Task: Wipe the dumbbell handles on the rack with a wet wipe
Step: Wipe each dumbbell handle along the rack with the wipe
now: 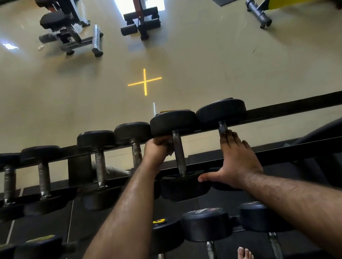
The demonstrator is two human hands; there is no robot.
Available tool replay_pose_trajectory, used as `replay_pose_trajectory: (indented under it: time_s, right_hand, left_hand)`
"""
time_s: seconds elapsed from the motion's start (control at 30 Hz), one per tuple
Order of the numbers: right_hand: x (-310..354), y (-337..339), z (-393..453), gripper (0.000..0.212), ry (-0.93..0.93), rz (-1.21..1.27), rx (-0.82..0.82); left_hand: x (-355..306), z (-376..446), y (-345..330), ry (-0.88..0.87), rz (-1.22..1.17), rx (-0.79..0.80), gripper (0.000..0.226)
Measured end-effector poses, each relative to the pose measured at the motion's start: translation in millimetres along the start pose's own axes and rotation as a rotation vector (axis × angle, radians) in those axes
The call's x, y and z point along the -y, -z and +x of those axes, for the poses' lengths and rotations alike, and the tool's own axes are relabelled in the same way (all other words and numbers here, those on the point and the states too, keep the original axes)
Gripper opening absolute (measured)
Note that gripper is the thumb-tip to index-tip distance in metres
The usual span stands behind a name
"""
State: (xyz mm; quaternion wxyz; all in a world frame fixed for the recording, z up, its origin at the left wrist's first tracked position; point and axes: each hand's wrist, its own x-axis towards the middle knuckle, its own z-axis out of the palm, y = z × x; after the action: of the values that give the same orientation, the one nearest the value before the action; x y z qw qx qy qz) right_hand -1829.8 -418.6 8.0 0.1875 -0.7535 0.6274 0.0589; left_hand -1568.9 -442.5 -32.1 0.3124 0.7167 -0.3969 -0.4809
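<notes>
A: Item one, the rack (286,108)?

B: Black metal rails, two tiers. The upper tier carries a row of dumbbells with round black rubber heads and dull, worn steel handles, some knurled.

A: The handle being worked?

B: Steel handle (179,153), a straight grey cylinder, upper tier, second dumbbell from the right end of the row. Its far head (173,122) rests on the back rail, its near head (183,186) on the front rail.

A: Left hand?

B: Left hand (157,148), fingers curled into a fist around a pale crumpled wet wipe (169,147), only a sliver showing; it sits just left of that handle, up under the far head, touching it.

A: Right hand?

B: Right hand (237,161), fingers straight and together, lying flat along the handle of the neighbouring dumbbell (221,111) to the right; thumb spread out, touching the near head of the worked dumbbell. It grips nothing.

A: Lower tier?

B: More black dumbbells, one with a yellow label (158,221). Bare toes (244,254) below the rack.

A: Beyond the rack?

B: Glossy beige floor (62,92), a yellow cross mark (145,81), padded black benches (140,24).
</notes>
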Motion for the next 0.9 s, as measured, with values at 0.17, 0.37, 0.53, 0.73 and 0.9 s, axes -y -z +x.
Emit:
replay_pose_trajectory:
  time_s: [0.17, 0.37, 0.53, 0.73, 0.9]
  right_hand:
    - [0, -1, 1, 0.179, -0.009, -0.005, 0.014]
    - [1, 1, 0, 0.177, -0.001, -0.005, 0.011]
    - [1, -2, 1, 0.178, 0.000, -0.013, 0.008]
    - [-1, -3, 2, 0.178, 0.000, 0.000, 0.001]
    - [-2, -6, 3, 0.177, 0.000, 0.001, 0.008]
  left_hand:
    - [4, 2, 6, 0.073, 0.228, 0.258, 0.019]
    - [-3, -3, -6, 0.140, -0.285, 0.186, 0.012]
    - [17, 11, 10, 0.078, 0.094, 0.345, 0.021]
    - [13, 10, -4, 0.195, -0.237, 0.536, 0.024]
    - [15, 23, -3, 0.144, -0.306, 0.413, 0.021]
